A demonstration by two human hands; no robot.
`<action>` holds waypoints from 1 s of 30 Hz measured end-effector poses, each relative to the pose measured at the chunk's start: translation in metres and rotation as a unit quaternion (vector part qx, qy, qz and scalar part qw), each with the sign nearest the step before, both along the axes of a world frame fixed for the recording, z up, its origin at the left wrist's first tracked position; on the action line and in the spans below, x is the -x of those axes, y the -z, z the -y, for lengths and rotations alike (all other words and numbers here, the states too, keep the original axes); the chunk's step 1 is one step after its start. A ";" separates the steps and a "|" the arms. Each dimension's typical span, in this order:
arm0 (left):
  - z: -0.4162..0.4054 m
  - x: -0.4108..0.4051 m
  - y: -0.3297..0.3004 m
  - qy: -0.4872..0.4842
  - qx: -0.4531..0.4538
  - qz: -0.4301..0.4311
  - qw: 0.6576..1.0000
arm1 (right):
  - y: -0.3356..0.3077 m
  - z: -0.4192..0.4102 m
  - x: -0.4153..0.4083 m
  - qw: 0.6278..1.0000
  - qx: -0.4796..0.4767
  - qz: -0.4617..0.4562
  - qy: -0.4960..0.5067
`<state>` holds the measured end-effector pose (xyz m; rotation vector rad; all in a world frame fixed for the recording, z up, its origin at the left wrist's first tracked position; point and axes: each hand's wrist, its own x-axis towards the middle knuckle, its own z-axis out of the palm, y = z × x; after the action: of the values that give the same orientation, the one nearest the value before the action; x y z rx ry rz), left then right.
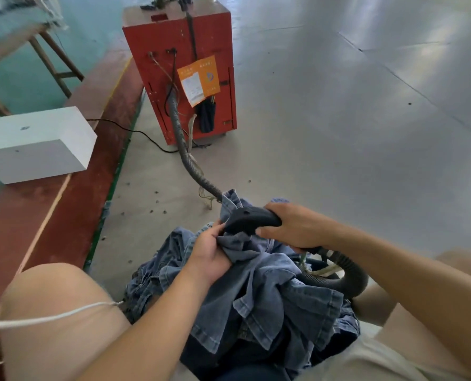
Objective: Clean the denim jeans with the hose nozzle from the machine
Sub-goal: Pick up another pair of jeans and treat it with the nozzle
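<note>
Crumpled blue denim jeans (259, 292) lie bunched between my knees, low in the middle of the view. My right hand (297, 229) grips the black hose nozzle (249, 220), whose mouth is pressed onto a fold of the denim. My left hand (211, 253) pinches that fold right below the nozzle. A grey ribbed hose (186, 158) runs from the red machine (179, 70) across the floor and under the jeans. It loops round at the right (352, 276) to the nozzle's back.
A white box (36, 144) sits on a red floor strip at the left, with a black cable (127, 130) running to the machine. A wooden table's legs (56, 61) stand at the far left. A white cord (50, 317) crosses my left knee. Grey floor lies to the right.
</note>
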<state>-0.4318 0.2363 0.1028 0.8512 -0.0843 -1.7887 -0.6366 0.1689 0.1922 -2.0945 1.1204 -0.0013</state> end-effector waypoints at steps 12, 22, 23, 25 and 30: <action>-0.028 0.008 -0.033 0.280 0.214 0.404 0.844 | 0.000 0.047 0.048 0.958 -0.042 0.163 0.232; 0.008 0.010 -0.014 0.198 -0.012 0.846 0.494 | 0.011 0.045 0.036 0.978 -0.029 0.102 0.182; 0.005 0.011 -0.007 0.215 -0.050 0.836 0.502 | 0.012 0.047 0.035 0.978 -0.029 0.100 0.180; 0.000 0.013 0.005 0.263 -0.125 0.774 0.562 | 0.015 0.049 0.032 0.979 -0.031 0.094 0.176; -0.011 0.001 0.017 0.251 -0.206 0.705 0.631 | 0.018 0.051 0.020 0.988 -0.023 0.056 0.140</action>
<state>-0.4331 0.2471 0.0861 2.6151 -1.0405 -1.1140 -0.6562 0.1177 0.1738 -1.8581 1.3226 -0.2216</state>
